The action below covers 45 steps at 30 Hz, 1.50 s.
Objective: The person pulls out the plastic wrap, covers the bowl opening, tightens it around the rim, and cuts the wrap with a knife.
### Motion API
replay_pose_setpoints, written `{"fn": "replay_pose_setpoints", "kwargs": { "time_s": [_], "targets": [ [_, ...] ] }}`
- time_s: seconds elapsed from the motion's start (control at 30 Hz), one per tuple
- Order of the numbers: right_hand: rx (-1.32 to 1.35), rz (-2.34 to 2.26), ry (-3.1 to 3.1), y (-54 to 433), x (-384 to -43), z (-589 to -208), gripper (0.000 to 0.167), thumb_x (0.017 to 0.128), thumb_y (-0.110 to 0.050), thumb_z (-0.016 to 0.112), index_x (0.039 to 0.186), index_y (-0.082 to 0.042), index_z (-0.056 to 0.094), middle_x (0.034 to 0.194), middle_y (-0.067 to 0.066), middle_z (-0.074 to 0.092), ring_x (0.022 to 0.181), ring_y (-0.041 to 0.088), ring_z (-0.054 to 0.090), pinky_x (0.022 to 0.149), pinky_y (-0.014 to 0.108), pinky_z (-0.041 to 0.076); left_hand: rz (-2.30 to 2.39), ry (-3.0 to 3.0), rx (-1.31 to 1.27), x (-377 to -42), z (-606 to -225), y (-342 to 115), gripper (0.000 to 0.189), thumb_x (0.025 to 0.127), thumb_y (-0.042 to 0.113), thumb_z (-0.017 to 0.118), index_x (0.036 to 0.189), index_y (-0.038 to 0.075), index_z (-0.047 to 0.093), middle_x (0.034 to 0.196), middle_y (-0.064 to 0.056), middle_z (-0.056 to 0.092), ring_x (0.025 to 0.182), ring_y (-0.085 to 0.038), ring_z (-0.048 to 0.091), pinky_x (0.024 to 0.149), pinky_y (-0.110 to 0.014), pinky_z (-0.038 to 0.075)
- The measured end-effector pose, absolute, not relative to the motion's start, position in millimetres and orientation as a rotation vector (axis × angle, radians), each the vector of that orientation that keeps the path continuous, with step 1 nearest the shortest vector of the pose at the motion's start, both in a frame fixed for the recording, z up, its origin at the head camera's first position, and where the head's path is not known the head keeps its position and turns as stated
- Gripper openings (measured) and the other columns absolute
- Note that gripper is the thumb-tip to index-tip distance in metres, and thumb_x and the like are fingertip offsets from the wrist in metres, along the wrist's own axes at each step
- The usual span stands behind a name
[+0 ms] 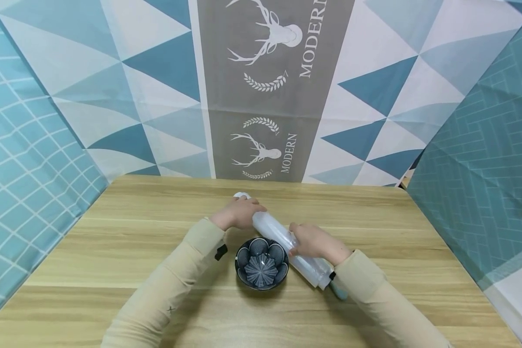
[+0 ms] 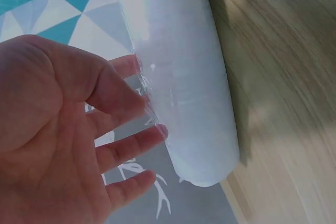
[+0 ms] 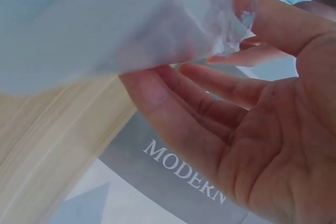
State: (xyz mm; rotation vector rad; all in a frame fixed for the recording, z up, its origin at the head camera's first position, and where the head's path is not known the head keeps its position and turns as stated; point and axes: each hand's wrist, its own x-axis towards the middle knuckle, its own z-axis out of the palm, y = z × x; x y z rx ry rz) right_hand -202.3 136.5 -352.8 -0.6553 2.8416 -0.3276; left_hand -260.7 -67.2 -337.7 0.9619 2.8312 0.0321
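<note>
A roll of clear plastic film lies diagonally on the wooden table, beside a dark bowl with a petal pattern. My left hand is at the roll's far end. In the left wrist view, its thumb and forefinger pinch the loose film edge along the side of the roll, while the other fingers spread out. Nearer the roll's close end is my right hand. The right wrist view has crinkled film between that hand's thumb and fingers.
A rounded teal object pokes out below the right wrist, mostly hidden. At the back of the wooden table hangs a patterned cloth with deer prints. Blue tiled-pattern sheets flank both sides.
</note>
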Motion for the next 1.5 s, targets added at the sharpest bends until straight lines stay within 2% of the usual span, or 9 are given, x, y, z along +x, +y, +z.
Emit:
{"fn": "replay_pose_setpoints", "kwargs": {
  "time_s": [0.1, 0.2, 0.33, 0.43, 0.63, 0.83, 1.27, 1.5],
  "targets": [
    [-0.652, -0.335, 2.841, 134.6, -205.3, -351.5, 0.049, 0.069, -0.022, 0.077, 0.106, 0.0, 0.055, 0.08, 0.005, 0.058, 0.07, 0.017, 0.052, 0.065, 0.033, 0.046, 0.045, 2.847, 0.95, -261.3, -338.2, -71.1, 0.053, 0.08, 0.032, 0.065, 0.129, 0.016, 0.051, 0.132, -0.011, 0.048, 0.118, -0.037, 0.042, 0.099, -0.057, 0.028],
    [-0.665, -0.348, 2.841, 132.8, -207.3, -350.3, 0.05, 0.07, -0.022, 0.077, 0.109, 0.001, 0.055, 0.085, 0.007, 0.06, 0.073, 0.017, 0.053, 0.068, 0.033, 0.047, 0.051, 2.88, 0.928, -262.7, -340.7, -74.9, 0.045, 0.083, 0.022, 0.059, 0.127, 0.017, 0.053, 0.13, -0.009, 0.05, 0.118, -0.035, 0.042, 0.1, -0.055, 0.028],
    [-0.677, -0.362, 2.852, 131.0, -208.9, -349.7, 0.05, 0.072, -0.022, 0.076, 0.11, 0.003, 0.055, 0.09, 0.01, 0.062, 0.076, 0.019, 0.055, 0.072, 0.034, 0.048, 0.051, 2.93, 0.909, -265.1, -344.8, -80.0, 0.046, 0.08, 0.011, 0.054, 0.125, 0.018, 0.055, 0.127, -0.007, 0.052, 0.119, -0.033, 0.042, 0.1, -0.053, 0.028],
    [-0.681, -0.375, 2.858, 130.2, -210.6, -350.4, 0.05, 0.072, -0.022, 0.076, 0.111, 0.003, 0.055, 0.091, 0.01, 0.062, 0.076, 0.018, 0.055, 0.073, 0.034, 0.048, 0.069, 2.947, 0.902, -266.6, -347.0, -83.3, 0.046, 0.078, 0.009, 0.054, 0.123, 0.018, 0.056, 0.123, -0.008, 0.054, 0.118, -0.032, 0.044, 0.1, -0.053, 0.028],
    [-0.679, -0.414, 2.872, 129.3, -214.9, -353.8, 0.05, 0.073, -0.021, 0.075, 0.111, 0.004, 0.055, 0.093, 0.011, 0.062, 0.077, 0.018, 0.055, 0.073, 0.034, 0.048, 0.122, 2.949, 0.841, -267.6, -349.6, -87.4, 0.046, 0.077, 0.008, 0.054, 0.123, 0.016, 0.056, 0.12, -0.009, 0.054, 0.115, -0.03, 0.046, 0.102, -0.054, 0.025],
    [-0.703, -0.438, 2.898, 129.1, -218.1, -356.4, 0.046, 0.072, -0.02, 0.075, 0.108, 0.003, 0.057, 0.096, 0.012, 0.063, 0.081, 0.02, 0.057, 0.077, 0.036, 0.048, 0.103, 2.962, 0.823, -265.8, -349.3, -91.4, 0.043, 0.079, 0.011, 0.056, 0.122, 0.015, 0.055, 0.118, -0.01, 0.052, 0.112, -0.033, 0.046, 0.102, -0.051, 0.027],
    [-0.734, -0.51, 2.923, 128.9, -223.1, -360.5, 0.041, 0.074, -0.016, 0.074, 0.108, 0.001, 0.058, 0.097, 0.012, 0.064, 0.079, 0.017, 0.058, 0.076, 0.035, 0.049, 0.063, 2.999, 0.813, -260.6, -347.9, -97.1, 0.035, 0.081, 0.016, 0.059, 0.115, 0.008, 0.058, 0.114, -0.014, 0.056, 0.112, -0.033, 0.048, 0.101, -0.051, 0.031],
    [-0.776, -0.546, 2.92, 128.8, -226.4, -363.6, 0.038, 0.075, -0.01, 0.071, 0.109, 0.0, 0.058, 0.101, 0.014, 0.064, 0.089, 0.025, 0.061, 0.082, 0.037, 0.049, 0.099, 3.072, 0.768, -254.4, -355.6, -97.9, 0.034, 0.08, 0.019, 0.061, 0.111, 0.006, 0.058, 0.111, -0.014, 0.059, 0.107, -0.033, 0.054, 0.098, -0.055, 0.033]
  ]
}}
